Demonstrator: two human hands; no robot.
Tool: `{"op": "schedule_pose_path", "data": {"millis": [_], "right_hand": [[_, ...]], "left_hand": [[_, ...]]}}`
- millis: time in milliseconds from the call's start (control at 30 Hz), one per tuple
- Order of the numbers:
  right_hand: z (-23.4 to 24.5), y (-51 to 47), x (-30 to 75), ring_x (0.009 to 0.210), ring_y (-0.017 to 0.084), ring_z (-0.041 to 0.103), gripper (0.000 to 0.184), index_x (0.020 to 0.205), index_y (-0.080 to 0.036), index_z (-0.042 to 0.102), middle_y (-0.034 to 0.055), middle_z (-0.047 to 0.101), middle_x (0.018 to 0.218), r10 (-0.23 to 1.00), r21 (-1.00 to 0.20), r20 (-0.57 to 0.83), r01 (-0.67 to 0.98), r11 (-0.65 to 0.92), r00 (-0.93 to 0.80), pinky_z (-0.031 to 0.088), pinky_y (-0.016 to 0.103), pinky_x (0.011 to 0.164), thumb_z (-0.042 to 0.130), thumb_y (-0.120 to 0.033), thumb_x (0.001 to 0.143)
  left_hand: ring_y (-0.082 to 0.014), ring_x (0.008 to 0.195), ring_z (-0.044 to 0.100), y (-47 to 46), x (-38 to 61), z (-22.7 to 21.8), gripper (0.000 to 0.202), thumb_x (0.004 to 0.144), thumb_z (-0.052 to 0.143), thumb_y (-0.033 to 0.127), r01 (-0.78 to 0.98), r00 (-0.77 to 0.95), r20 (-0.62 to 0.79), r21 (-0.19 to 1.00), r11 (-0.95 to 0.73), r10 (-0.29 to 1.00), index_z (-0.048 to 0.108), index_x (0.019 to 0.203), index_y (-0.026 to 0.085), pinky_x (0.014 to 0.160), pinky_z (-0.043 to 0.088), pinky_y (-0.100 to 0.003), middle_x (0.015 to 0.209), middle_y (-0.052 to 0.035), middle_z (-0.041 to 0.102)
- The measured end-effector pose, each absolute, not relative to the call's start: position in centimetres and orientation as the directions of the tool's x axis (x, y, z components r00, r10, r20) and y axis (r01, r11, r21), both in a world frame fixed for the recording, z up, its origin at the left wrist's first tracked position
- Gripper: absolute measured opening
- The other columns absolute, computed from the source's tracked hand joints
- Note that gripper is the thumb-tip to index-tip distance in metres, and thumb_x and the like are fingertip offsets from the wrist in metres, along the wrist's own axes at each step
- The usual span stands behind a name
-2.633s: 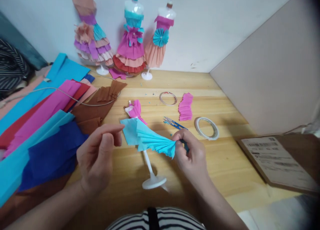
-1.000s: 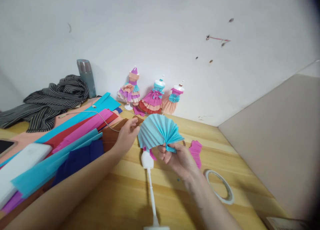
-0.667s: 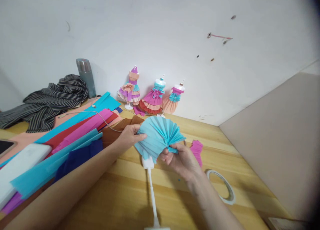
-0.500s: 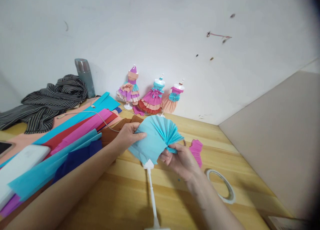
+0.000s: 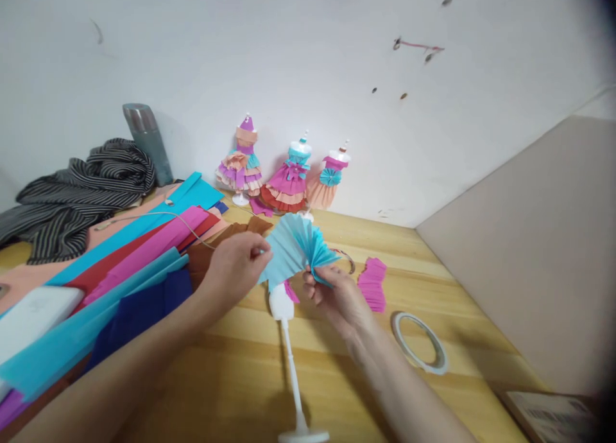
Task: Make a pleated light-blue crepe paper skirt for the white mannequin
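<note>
**Wooden bench, white wall: blue fan held at mini mannequin**

Wooden table [image 5: 260, 379] sits against a white wall [image 5: 240, 58], with a cardboard panel [image 5: 520, 250] closing off the right side.

Both hands are up over the table centre on 1 item, a light blue pleated paper fan [image 5: 293, 244].
- Left hand [image 5: 231, 269]: pinches the fan's left edge, thumb against fingertips.
- Right hand [image 5: 337, 295]: clenched on the gathered point of the pleats, at the fan's lower right.
- Fan: spread open and held against the top of a white mannequin stand [image 5: 291, 366]. It covers most of the torso (a scrap of pink paper [image 5: 290, 291] shows just below it).
- Stand: pole leans slightly, and the round base is at the bottom edge of view. Can't tell if the base touches the table.

Around the work:
- Left of the hands: a stack of crepe paper sheets [image 5: 120, 263] in blue, pink, red and brown, with a cable [image 5: 158, 217] lying across it.
- Farther left: a striped cloth [image 5: 77, 186], with a metal flask [image 5: 144, 141] upright at the wall beside it.
- Left edge: a white device [image 5: 33, 308] lying on the paper.
- At the wall: 3 dressed mannequins [image 5: 289, 176] in a row.
- Just right of the right hand: a pink pleated strip [image 5: 372, 284], flat on the table.
- Farther right: a tape ring [image 5: 418, 343], flat on the table.
- Bottom right corner: a labelled box [image 5: 553, 414].
</note>
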State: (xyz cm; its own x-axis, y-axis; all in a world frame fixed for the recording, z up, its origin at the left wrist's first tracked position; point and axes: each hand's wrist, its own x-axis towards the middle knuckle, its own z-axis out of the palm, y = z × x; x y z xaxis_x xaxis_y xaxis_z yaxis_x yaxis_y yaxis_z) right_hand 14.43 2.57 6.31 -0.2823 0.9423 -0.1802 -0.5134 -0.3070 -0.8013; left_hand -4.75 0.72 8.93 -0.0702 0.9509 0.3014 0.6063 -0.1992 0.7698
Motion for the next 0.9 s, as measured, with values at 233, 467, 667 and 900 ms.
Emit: {"op": "schedule_pose_path", "data": {"millis": [233,467,667,900], "right_hand": [[6.8,0.8,13.5,0.059,0.010,0.054,0.016,0.077,-0.020,0.066,-0.0031,0.062,0.066,0.997,-0.908,0.077,-0.410,0.081,0.026,0.043,0.021,0.058,0.077,-0.021,0.066],[6.5,0.5,13.2,0.066,0.015,0.057,0.007,0.075,-0.020,0.068,-0.0007,0.065,0.070,0.969,-0.970,0.232,-0.048,0.237,0.088,0.045,0.028,0.067,0.071,-0.024,0.069],[6.1,0.6,12.8,0.062,0.014,0.056,0.009,0.072,-0.020,0.070,-0.0007,0.066,0.067,0.985,-0.973,0.171,-0.154,0.172,0.023,0.045,0.027,0.063,0.074,-0.025,0.067],[5.6,0.1,12.0,0.052,0.011,0.052,0.015,0.073,-0.020,0.068,-0.0019,0.064,0.061,0.992,-0.963,0.128,-0.240,0.120,-0.018,0.044,0.025,0.053,0.076,-0.030,0.066]], "left_hand": [[-0.0152,0.068,0.060,-1.8,-0.6,8.4,0.017,0.067,0.067,0.019,0.140,0.012,0.180,0.974,-0.180,0.984,0.069,0.084,0.021,0.062,0.046,-0.025,0.075,0.0004,0.063],[-0.0178,0.070,0.060,-1.5,-0.4,7.3,0.023,0.064,0.069,0.020,0.027,0.004,0.069,0.997,-0.069,0.998,0.062,0.086,0.021,0.065,0.047,-0.029,0.075,-0.0011,0.064],[-0.0125,0.057,0.055,-0.9,0.3,6.4,0.023,0.060,0.072,0.024,-0.242,-0.016,0.025,0.970,-0.029,1.000,0.059,0.078,0.018,0.053,0.043,-0.023,0.066,0.0016,0.061],[-0.0085,0.045,0.048,-1.3,0.5,7.2,0.021,0.053,0.075,0.022,-0.346,-0.082,-0.029,0.938,-0.001,0.996,0.059,0.066,0.017,0.043,0.037,-0.020,0.053,0.0048,0.058]]}}
